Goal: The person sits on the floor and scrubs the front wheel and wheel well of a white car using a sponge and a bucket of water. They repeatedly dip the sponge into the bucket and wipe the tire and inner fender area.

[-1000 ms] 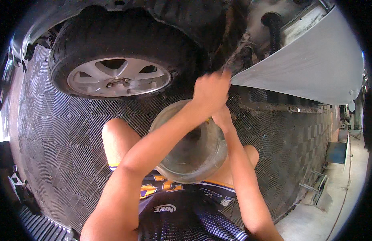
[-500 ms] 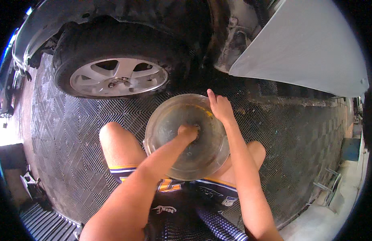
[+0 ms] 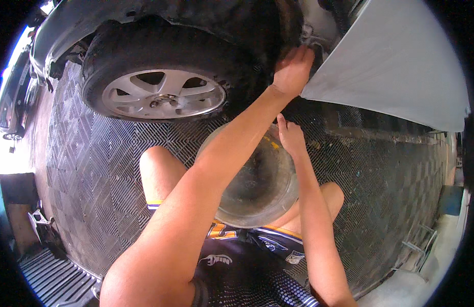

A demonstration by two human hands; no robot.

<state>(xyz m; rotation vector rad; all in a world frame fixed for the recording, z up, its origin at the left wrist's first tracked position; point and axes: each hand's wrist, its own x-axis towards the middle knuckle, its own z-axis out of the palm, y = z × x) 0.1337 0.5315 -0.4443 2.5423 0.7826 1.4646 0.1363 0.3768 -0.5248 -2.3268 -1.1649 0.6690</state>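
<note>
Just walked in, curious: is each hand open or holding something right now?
Left hand: beside the grey panel; whether it holds anything cannot be told.
Right hand: at the rim of the bucket; its grip cannot be told.

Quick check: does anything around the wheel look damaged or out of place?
Yes: between the wheel and the grey panel, by the left hand, bodywork is exposed and grimy. It looks odd because an outer cover seems missing there, though the hand hides part of it.
</note>
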